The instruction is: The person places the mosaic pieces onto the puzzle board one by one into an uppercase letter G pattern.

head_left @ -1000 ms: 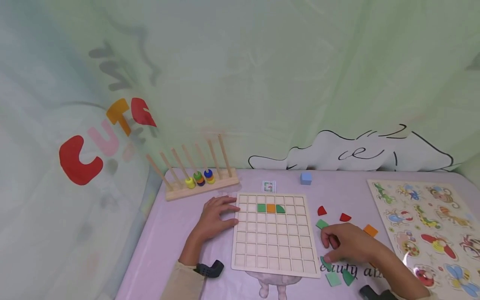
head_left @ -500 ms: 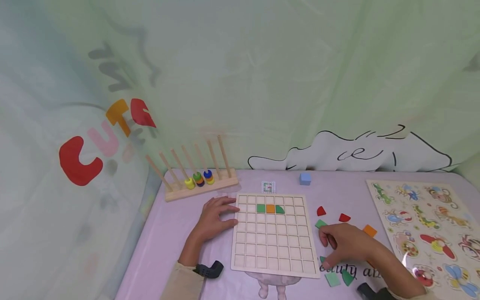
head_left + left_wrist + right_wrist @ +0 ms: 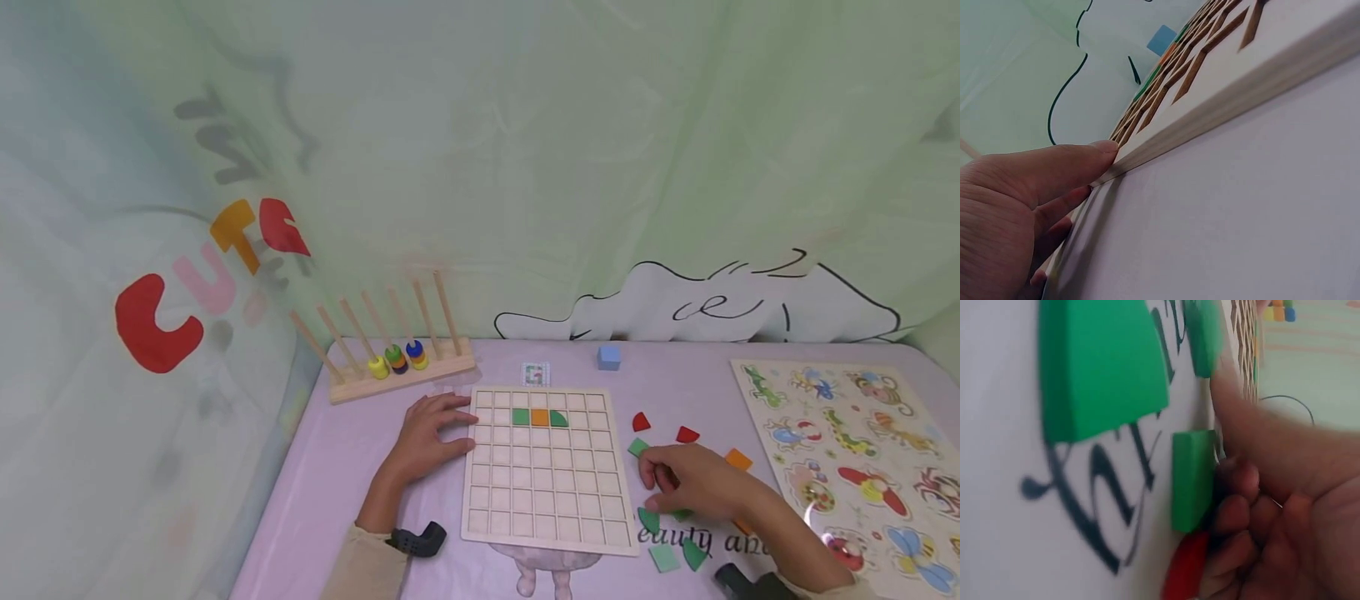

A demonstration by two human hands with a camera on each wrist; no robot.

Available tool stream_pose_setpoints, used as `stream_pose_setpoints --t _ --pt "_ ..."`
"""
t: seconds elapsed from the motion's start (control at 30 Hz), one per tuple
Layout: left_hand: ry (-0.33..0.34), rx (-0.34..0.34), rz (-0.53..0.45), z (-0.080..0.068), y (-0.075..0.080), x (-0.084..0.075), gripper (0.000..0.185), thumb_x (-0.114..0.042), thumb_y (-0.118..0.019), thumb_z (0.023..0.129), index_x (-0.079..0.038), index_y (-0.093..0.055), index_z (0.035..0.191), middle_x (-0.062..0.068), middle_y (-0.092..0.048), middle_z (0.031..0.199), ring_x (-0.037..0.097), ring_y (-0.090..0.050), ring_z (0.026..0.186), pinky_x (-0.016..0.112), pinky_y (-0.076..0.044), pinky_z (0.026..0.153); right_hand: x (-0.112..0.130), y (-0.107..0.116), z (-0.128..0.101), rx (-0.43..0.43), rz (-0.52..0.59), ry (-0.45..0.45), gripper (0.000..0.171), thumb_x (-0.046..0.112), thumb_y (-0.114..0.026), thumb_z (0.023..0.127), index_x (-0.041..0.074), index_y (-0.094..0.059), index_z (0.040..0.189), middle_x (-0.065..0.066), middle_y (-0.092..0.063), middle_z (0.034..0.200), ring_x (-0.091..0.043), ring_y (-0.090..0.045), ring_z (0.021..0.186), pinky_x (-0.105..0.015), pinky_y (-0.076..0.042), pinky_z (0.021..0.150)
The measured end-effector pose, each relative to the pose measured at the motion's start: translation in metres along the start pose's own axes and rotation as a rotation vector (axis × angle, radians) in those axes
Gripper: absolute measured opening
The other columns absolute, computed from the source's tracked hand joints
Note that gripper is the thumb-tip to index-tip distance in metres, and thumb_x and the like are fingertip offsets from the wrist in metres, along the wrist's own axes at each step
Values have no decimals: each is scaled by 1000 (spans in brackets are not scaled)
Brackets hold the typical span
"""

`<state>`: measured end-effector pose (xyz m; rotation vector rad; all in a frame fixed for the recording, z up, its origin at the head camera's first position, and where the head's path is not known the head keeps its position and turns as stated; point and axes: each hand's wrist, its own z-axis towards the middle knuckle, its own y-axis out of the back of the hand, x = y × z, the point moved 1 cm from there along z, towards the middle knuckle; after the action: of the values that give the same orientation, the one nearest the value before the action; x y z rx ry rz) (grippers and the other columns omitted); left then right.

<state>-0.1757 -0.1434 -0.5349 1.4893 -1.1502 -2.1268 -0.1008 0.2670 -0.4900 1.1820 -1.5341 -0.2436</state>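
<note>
On the lilac table (image 3: 352, 467), the wooden grid board (image 3: 547, 468) lies flat in the middle, and the left hand (image 3: 429, 437) rests at its left edge. In the left wrist view the fingers (image 3: 1054, 169) are nearly straight and press against the side of the board, so this hand is relaxed and grasps nothing. Three pieces sit in the second row from the far edge of the board: a green square (image 3: 521, 417), an orange square (image 3: 540, 417) and a green quarter-round piece (image 3: 558, 418), all touching in one line. The other cells are free.

To the right of the board, the right hand (image 3: 693, 487) lies over a group of loose pieces. In the right wrist view its fingertips (image 3: 1235, 487) are curled against a green piece (image 3: 1192, 478), with a red piece (image 3: 1185, 569) just under the fingers; whether the green piece is really pinched or only touched, I cannot tell. More green pieces (image 3: 678, 552) lie near the hand on the near side, close to the board's right edge. Red pieces (image 3: 642, 422) and one orange piece (image 3: 738, 458) lie on the far side of the hand.

Between the loose pieces and the animal puzzle board (image 3: 862, 458) at the far right there is a narrow strip of bare cloth. At the far edge stand a peg rack (image 3: 397, 367) and a blue cube (image 3: 609, 357), well apart from both hands.
</note>
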Motion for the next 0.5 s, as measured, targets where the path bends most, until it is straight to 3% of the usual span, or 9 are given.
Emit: stream_pose_setpoints --t 0.17,0.4,0.5 --pt "2 5 0 0 0 1 32 -32 -81 86 -22 -77 117 0 -61 144 25 -45 145 57 -16 125 1 1 -1 -15 10 19 32 40 -83 82 21 -58 90 8 -49 66 -5 -48 61 -21 -32 55" --pt "6 8 5 0 0 1 31 -32 -81 86 -23 -77 116 -2 -61 144 24 -45 146 57 -17 125 7 -6 2 -22 -116 -38 56 51 -96 57 28 -55 87 6 -49 70 -7 -47 64 -22 -31 56" --pt "4 6 5 0 0 1 31 -32 -81 86 -23 -77 116 -2 -61 144 24 -45 146 57 -17 125 6 -7 1 -27 -114 -52 54 47 -97 57 28 -55 87 5 -49 71 -8 -47 65 -23 -32 56"
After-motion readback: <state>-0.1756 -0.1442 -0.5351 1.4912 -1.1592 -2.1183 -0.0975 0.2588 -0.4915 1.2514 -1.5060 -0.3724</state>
